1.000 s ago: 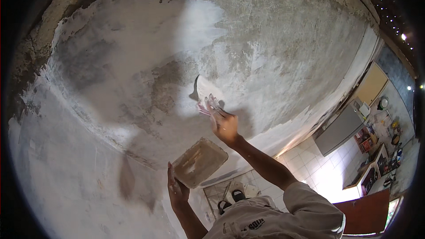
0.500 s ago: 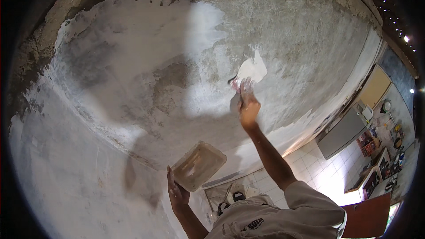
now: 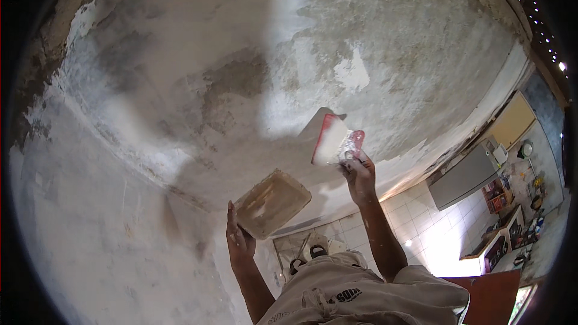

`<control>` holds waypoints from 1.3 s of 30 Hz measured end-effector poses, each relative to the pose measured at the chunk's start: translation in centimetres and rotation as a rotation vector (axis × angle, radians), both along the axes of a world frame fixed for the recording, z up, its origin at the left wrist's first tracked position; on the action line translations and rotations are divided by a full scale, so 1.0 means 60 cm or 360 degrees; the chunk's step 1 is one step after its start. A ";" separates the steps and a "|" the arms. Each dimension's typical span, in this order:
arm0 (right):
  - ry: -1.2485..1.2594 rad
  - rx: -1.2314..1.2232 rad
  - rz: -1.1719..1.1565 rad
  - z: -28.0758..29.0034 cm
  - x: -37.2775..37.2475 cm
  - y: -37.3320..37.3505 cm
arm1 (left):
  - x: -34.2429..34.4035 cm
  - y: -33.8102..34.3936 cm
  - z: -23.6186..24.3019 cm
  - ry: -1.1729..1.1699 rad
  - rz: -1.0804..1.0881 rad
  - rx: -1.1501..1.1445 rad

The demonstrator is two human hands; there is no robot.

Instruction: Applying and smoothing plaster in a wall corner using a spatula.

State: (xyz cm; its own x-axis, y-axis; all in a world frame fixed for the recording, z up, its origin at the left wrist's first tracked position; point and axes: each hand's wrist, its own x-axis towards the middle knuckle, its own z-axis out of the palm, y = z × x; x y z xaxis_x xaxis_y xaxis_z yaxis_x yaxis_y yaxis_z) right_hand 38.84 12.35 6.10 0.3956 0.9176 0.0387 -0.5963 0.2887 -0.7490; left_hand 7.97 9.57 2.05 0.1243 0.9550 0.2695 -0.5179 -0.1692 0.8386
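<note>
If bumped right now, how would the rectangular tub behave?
The rectangular tub likely keeps its shape; its walls look straight. It may tip, since the left hand holds just one side. Pale smears inside could make it slippery there.

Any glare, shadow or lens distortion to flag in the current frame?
Head view: glare washes out part of the tiled floor; head view: a dark shadow falls on the wall beside the red-edged spreader; head view: fisheye distortion bows the wall's edges, with black corners around the picture.

Scraper (image 3: pixel 331 139) white, red-edged; tray (image 3: pixel 286 210) seemingly beige; wall (image 3: pixel 409 72) mottled grey.
</note>
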 end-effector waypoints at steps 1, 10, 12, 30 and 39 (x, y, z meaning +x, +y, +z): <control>0.0081 -0.0022 0.0045 0.004 0.001 -0.007 | 0.005 -0.004 0.001 0.0024 0.0063 -0.0016; -0.0252 -0.0138 0.0331 0.004 -0.033 -0.044 | 0.020 -0.009 -0.024 0.0255 0.0372 0.0007; -0.0478 -0.0079 0.0297 -0.002 -0.038 -0.047 | 0.024 -0.007 -0.027 0.0185 0.0399 -0.0072; -0.2429 0.0840 0.0478 -0.072 -0.089 -0.073 | 0.037 0.029 -0.002 -0.0463 0.0779 -0.0542; -0.1714 -0.0113 0.0068 -0.072 -0.088 -0.052 | -0.013 0.038 -0.036 -0.0022 0.1027 -0.0127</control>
State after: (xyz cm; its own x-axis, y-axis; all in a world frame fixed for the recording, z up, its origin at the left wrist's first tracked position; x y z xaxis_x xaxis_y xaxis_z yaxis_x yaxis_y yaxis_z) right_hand 33.59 9.20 1.78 0.1529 0.9437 0.2934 0.3774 0.2186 -0.8999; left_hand 7.17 11.84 -0.11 -0.4839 0.8538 0.1920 -0.3437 -0.3872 0.8556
